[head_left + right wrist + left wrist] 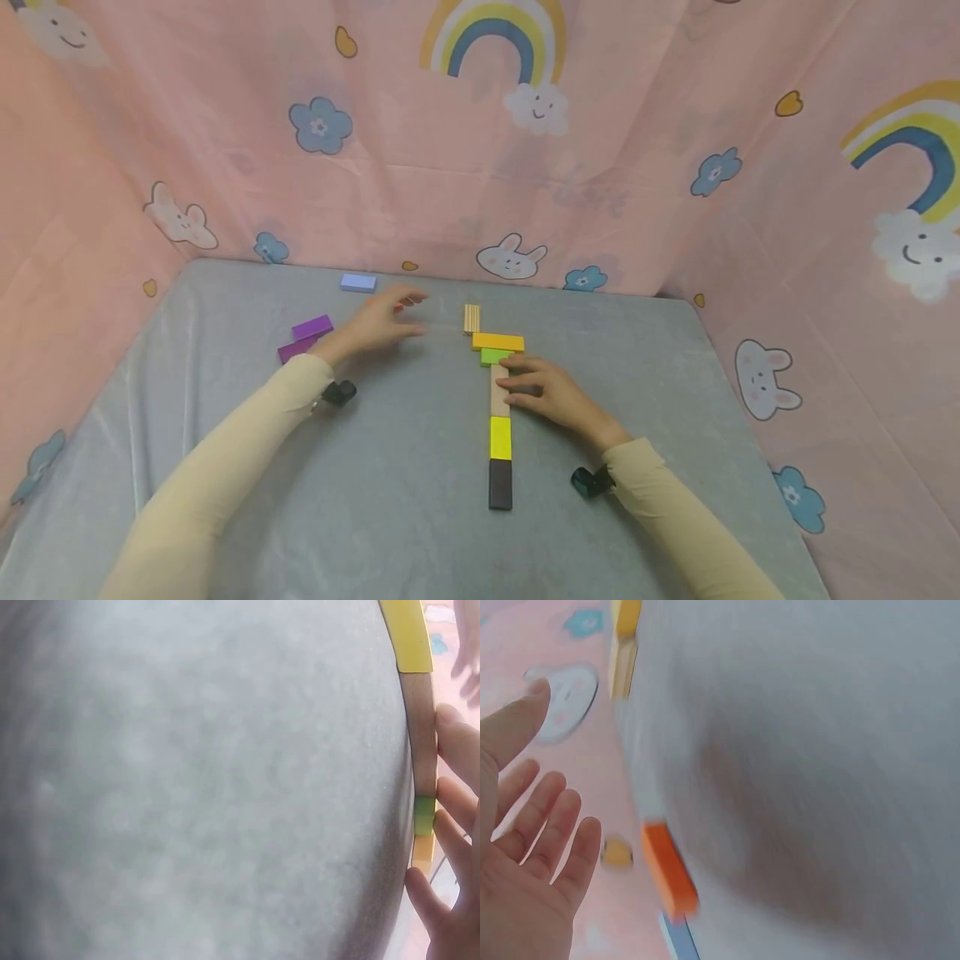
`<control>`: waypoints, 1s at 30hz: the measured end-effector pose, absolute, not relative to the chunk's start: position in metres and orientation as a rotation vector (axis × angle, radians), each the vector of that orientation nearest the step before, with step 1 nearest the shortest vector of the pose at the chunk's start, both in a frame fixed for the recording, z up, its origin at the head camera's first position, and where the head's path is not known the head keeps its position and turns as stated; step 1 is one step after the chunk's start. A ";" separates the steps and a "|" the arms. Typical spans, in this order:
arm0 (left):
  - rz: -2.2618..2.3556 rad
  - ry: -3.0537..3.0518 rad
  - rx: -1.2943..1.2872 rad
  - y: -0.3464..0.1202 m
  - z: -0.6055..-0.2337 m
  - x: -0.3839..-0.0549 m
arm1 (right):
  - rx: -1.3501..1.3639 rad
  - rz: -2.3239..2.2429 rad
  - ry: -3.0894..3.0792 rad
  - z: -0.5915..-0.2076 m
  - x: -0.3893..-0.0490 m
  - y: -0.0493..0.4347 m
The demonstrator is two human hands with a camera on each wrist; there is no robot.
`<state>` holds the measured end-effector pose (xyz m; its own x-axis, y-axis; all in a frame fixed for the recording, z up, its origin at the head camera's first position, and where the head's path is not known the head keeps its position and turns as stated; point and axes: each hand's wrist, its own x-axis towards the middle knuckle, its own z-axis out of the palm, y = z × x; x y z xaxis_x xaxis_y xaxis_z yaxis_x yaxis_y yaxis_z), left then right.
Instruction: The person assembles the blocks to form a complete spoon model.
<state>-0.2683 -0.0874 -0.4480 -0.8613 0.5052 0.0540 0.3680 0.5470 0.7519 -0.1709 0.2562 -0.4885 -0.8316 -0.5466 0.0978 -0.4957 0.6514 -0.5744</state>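
Observation:
A line of blocks runs away from me in the head view: a black block, a yellow block, a bare wooden block and a green block. An orange-yellow block lies crosswise at its far end, with a striped wooden piece just behind. My right hand rests its spread fingertips along the wooden and green blocks. To the left, my left hand hovers with loose fingers and nothing held. Below it in the left wrist view lies an orange block, mostly hidden by the hand in the head view.
Two purple blocks lie beside the left wrist. A light blue block sits near the back edge of the grey cloth-covered table. Pink patterned curtains close off the back and both sides.

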 end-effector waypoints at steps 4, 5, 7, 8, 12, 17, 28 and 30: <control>1.254 2.644 0.669 -0.126 -0.443 -0.262 | -0.872 -0.930 2.776 -0.488 -0.171 0.256; 1.254 2.662 0.635 -0.136 -0.443 -0.260 | -0.865 -0.932 2.774 -0.488 -0.170 0.256; 1.275 2.691 0.606 -0.156 -0.446 -0.257 | -0.855 -0.934 2.772 -0.487 -0.170 0.255; 1.289 2.703 0.592 -0.166 -0.448 -0.255 | -0.852 -0.936 2.771 -0.487 -0.170 0.255; 1.331 2.753 0.548 -0.201 -0.456 -0.246 | -0.863 -0.941 2.773 -0.486 -0.170 0.254; 1.351 2.800 0.482 -0.231 -0.466 -0.237 | -0.880 -0.938 2.778 -0.486 -0.170 0.255; 1.245 2.836 0.454 -0.253 -0.478 -0.231 | -0.870 -0.919 2.780 -0.487 -0.170 0.254; 1.226 2.838 0.450 -0.253 -0.479 -0.231 | -0.875 -0.919 2.779 -0.487 -0.170 0.254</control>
<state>-0.2310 -0.2533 -0.4791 -0.9584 0.2685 0.0966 0.2544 0.6505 0.7157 -0.1696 0.2537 -0.4865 -0.8324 -0.5461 0.0938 -0.4943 0.6555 -0.5710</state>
